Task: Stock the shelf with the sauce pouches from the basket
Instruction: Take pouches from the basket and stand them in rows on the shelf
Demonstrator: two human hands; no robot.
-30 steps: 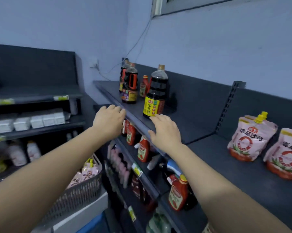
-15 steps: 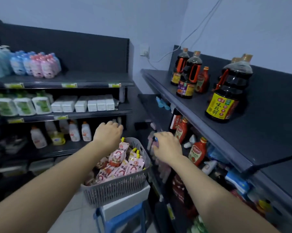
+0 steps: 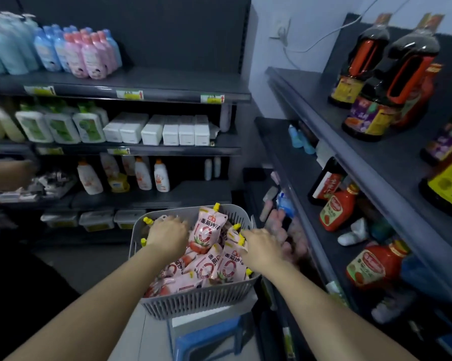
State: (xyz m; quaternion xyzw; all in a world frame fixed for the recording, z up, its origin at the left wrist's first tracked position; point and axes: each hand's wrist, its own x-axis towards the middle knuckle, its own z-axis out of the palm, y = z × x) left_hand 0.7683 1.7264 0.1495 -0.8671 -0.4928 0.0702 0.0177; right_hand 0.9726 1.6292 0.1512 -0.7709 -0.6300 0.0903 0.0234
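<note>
A grey slatted plastic basket (image 3: 193, 300) sits low in the middle of the view on top of a white box that rests on a blue plastic stool (image 3: 206, 337), and it is heaped with pink sauce pouches with yellow screw caps (image 3: 219, 267), most lying flat and overlapping, one pouch (image 3: 208, 230) standing upright near the back wall of the basket between the two hands. The left hand (image 3: 167, 237) is palm-down inside the left half of the basket, its fingers curled down among the pouches; whether its grip has closed on a pouch cannot be told, since the fingertips are hidden. The right hand (image 3: 262, 247) lies over the basket's right rim, fingers bent toward a pouch's yellow cap, and its grip cannot be read either. To the right runs the dark grey metal shelf unit (image 3: 324, 121): its top board carries tall dark soy sauce bottles with orange handles (image 3: 391, 82), and the board below holds red ketchup squeeze bottles (image 3: 337, 207). Straight ahead, a second dark shelving unit (image 3: 167, 87) holds pink and blue lotion bottles (image 3: 84, 53) on top, white boxes (image 3: 167, 130) on the next level, and white bottles with orange caps further down.
</note>
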